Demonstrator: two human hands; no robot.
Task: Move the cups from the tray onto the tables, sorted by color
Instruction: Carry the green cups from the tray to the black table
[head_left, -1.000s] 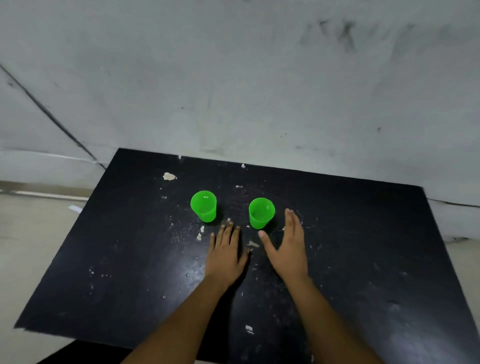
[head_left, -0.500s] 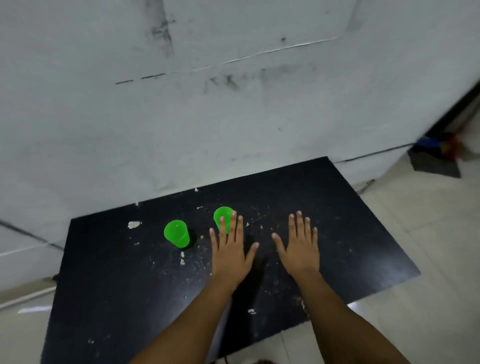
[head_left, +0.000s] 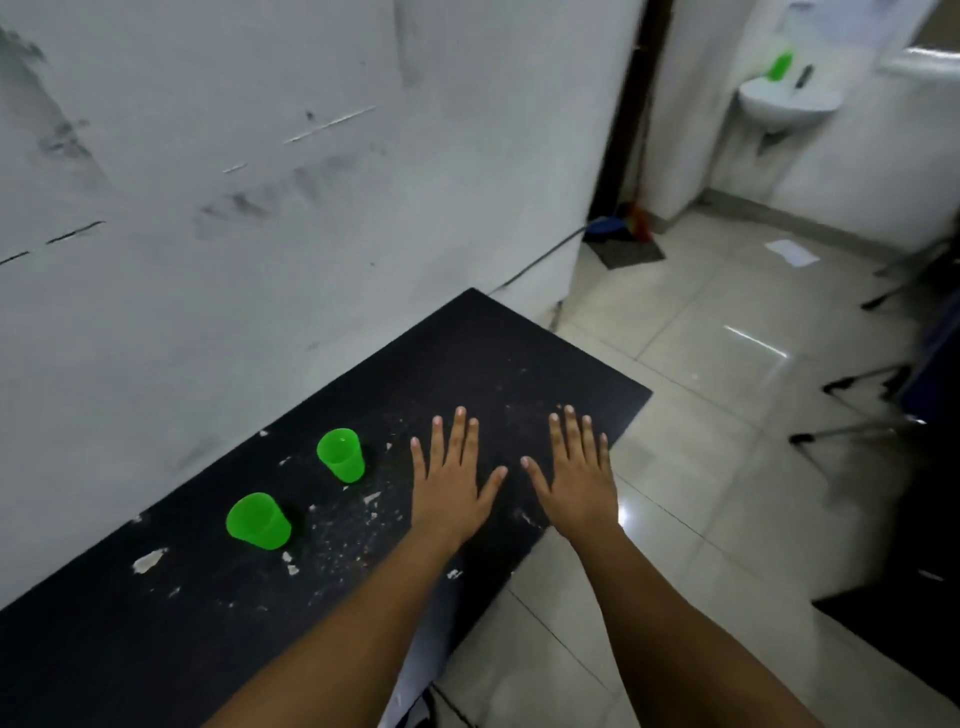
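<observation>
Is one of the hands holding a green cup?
No, both the left hand and the right hand are flat and hold nothing; the two green cups stand apart on the table.

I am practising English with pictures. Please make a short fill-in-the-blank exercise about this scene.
1. Both cups on the table are ____ in colour.
2. The number of cups on the table is ____.
3. The left hand and the right hand hold ____.
4. The tabletop is ____ in colour.

Missing words: green; two; nothing; black
</observation>
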